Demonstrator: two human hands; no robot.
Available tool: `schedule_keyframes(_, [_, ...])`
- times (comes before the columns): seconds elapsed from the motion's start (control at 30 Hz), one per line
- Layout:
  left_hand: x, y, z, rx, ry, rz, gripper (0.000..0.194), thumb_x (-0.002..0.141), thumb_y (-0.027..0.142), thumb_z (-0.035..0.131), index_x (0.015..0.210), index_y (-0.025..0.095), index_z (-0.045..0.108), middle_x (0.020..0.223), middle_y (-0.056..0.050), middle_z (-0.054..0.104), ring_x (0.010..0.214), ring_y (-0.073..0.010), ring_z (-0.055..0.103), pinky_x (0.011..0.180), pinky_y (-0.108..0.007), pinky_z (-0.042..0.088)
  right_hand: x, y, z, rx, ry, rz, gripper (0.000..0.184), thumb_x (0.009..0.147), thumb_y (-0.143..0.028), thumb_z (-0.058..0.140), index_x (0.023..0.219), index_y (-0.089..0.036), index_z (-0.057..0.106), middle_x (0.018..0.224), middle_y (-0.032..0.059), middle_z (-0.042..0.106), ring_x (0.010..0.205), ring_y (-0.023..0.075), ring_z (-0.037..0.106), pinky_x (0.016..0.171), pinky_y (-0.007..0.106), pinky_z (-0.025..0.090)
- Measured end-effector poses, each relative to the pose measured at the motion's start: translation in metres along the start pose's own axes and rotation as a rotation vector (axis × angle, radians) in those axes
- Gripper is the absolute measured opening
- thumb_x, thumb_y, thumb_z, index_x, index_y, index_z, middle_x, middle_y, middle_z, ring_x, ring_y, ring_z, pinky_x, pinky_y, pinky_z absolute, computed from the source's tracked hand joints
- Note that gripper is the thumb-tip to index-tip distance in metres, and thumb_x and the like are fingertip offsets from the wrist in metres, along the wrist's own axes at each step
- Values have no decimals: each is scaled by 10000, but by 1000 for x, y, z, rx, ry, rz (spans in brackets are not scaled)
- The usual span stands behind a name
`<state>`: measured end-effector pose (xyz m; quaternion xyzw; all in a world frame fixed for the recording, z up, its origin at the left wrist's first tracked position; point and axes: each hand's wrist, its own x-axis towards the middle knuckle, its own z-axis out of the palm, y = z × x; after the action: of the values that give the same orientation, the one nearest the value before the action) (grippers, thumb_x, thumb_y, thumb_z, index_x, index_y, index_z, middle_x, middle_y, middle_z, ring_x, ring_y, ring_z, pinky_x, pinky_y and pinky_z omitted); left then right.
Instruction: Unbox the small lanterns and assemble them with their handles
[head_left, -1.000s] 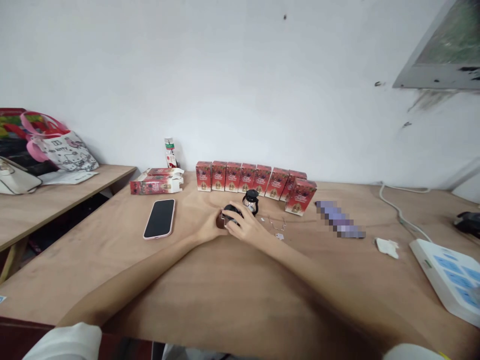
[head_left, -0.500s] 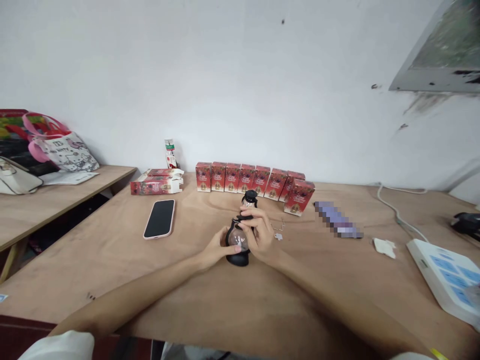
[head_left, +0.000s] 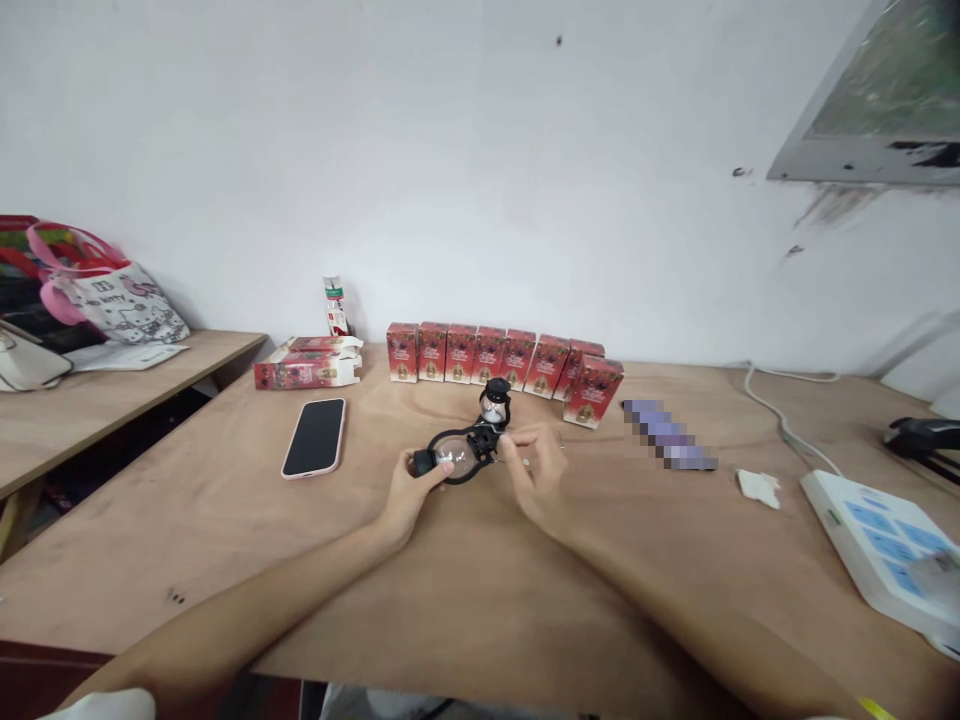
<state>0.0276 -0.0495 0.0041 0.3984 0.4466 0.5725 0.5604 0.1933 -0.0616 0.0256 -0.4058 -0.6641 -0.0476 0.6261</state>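
Note:
A small black lantern (head_left: 459, 458) with a clear globe lies tilted almost on its side, its base to the left and its top to the right. My left hand (head_left: 407, 502) is closed around the base, the thumb resting on the globe. At the lantern's top, my right hand (head_left: 541, 475) pinches with thumb and fingertips; the exact part between them is too small to tell. Just behind stands a second black lantern (head_left: 495, 402), upright on the wooden table (head_left: 465, 600), its lower part covered by the held one.
Red printed boxes (head_left: 490, 355) stand in a row near the wall. Opened red cartons (head_left: 307, 364) lie at the left, behind a phone (head_left: 315, 438). To the right are a blurred purple item (head_left: 667, 435), a crumpled white tissue (head_left: 759, 488) and a white device (head_left: 874, 540) with a cable.
The held lantern has gone from upright to tilted on its side, base swinging left with my left hand. My right hand has moved slightly right and stays at its top.

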Motion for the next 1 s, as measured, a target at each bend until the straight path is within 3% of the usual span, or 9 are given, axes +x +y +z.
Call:
schedule_keyframes(0.1, [5, -2, -3, 1, 30, 6, 534, 459, 338, 859, 809, 158, 499, 755, -1, 585, 683, -129, 572, 574, -228, 469, -1, 10, 0, 180, 34, 447, 262, 859, -426, 522, 714, -210, 491, 619, -32, 515, 578, 125, 499, 574, 265, 417])
schedule_keyframes(0.17, [7, -2, -4, 6, 37, 19, 549, 475, 356, 855, 823, 169, 474, 747, 11, 582, 642, -115, 566, 564, -228, 467, -5, 17, 1, 329, 26, 649, 349, 786, -533, 573, 693, -208, 487, 561, -54, 483, 515, 112, 468, 524, 250, 399])
schedule_keyframes(0.4, [8, -5, -7, 9, -40, 58, 550, 586, 532, 740, 880, 202, 414, 787, 38, 537, 595, -101, 550, 474, -215, 459, -27, 21, 4, 695, -95, 1012, 469, 554, -578, 750, 649, -183, 515, 539, -58, 529, 451, 78, 474, 466, 223, 391])
schedule_keyframes(0.7, [2, -6, -5, -1, -106, 44, 606, 599, 587, 693, 953, 246, 339, 892, 24, 470, 675, -131, 552, 472, -246, 506, -35, 18, 7, 899, -156, 1086, 440, 523, -499, 796, 683, -197, 519, 543, -70, 526, 458, 67, 462, 465, 209, 410])
schedule_keyframes(0.9, [4, -6, -5, -27, -80, 87, 490, 625, 469, 719, 927, 241, 407, 897, 26, 481, 845, -130, 534, 718, -244, 502, -38, 17, 7, 954, -175, 1089, 428, 542, -480, 791, 675, -208, 489, 561, -76, 514, 446, 58, 437, 448, 194, 390])
schedule_keyframes(1.0, [5, -4, -5, -50, -66, 62, 469, 628, 443, 717, 922, 250, 407, 924, 30, 496, 868, -133, 539, 733, -249, 494, -37, 13, 8, 964, -191, 1073, 390, 606, -483, 753, 682, -210, 483, 558, -75, 507, 433, 61, 427, 444, 202, 390])
